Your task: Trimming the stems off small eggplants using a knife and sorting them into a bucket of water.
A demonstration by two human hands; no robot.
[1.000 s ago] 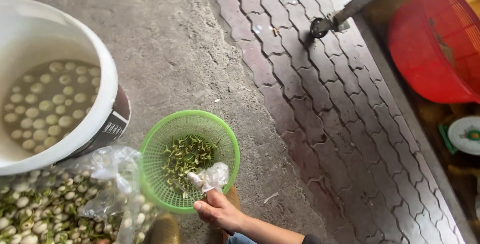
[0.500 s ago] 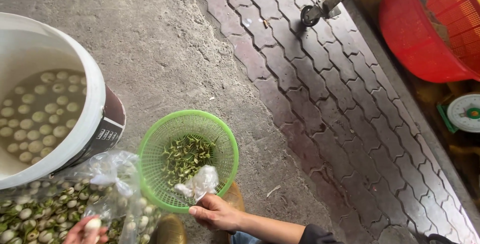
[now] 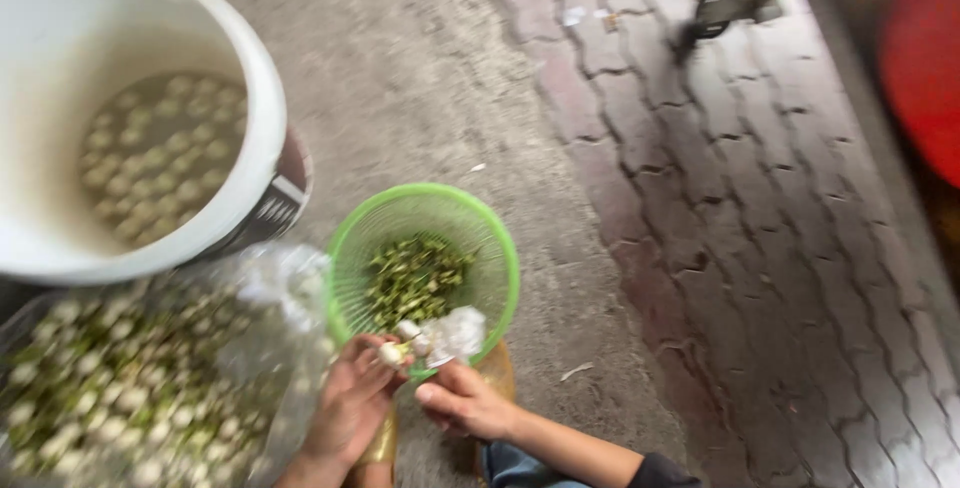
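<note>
Both hands meet over the near rim of a green plastic basket (image 3: 425,248) set on rough concrete. The left hand (image 3: 350,403) pinches a small pale round seed (image 3: 392,353) at its fingertips, just above the basket's edge. The right hand (image 3: 462,400) is closed w/ thumb forward, touching a crumpled bit of clear plastic (image 3: 455,333); whether it grips a tool can't be told, frame is blurred. Inside the basket lies a heap of green scraps (image 3: 412,278). To the left, a clear plastic bag (image 3: 160,388) spills w/ many pale and green seeds, touching the basket's side. Behind it stands a white bucket (image 3: 250,98) holding water and pale seeds. Brick paving (image 3: 760,228) runs along the right; a red basket (image 3: 925,68) sits at top right, well apart.
</note>
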